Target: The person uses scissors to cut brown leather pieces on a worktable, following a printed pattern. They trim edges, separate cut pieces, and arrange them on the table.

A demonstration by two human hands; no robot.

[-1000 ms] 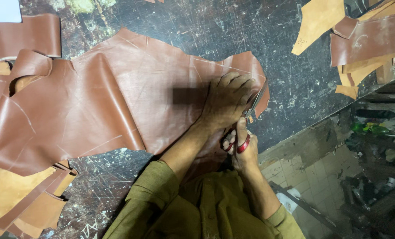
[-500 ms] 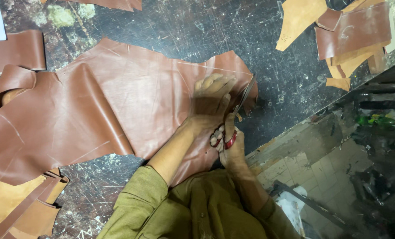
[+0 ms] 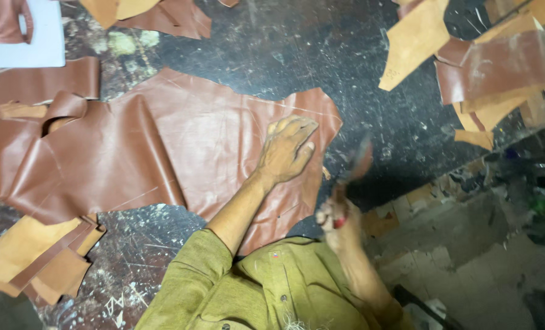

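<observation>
One large sheet of brown leather (image 3: 162, 153) is spread flat on the dark, scratched counter (image 3: 272, 55), reaching from the left edge of the view to just right of centre. The left hand (image 3: 288, 150) is laid palm down on the right end of the sheet, fingers spread and flat, so that the leather is pressed against the counter rather than gripped. The right hand (image 3: 336, 217) is raised just off the near right corner of the sheet, above the counter's edge; its grip is closed around the red handle of a cutting tool (image 3: 352, 171), whose dark blade end is blurred and pointed away from the body. Whether the blade touches the leather cannot be told.

One white card (image 3: 34, 40) with a folded brown piece on it is seen at the far left corner. One pile of tan and brown offcuts (image 3: 34, 256) lies at the near left, partly under the big sheet. A second heap of tan and brown scraps (image 3: 492, 67) is seen at the far right, well apart from both hands. A few more scraps (image 3: 156, 15) lie at the far edge. Two olive green sleeves (image 3: 236, 287) are seen at the near edge.
</observation>
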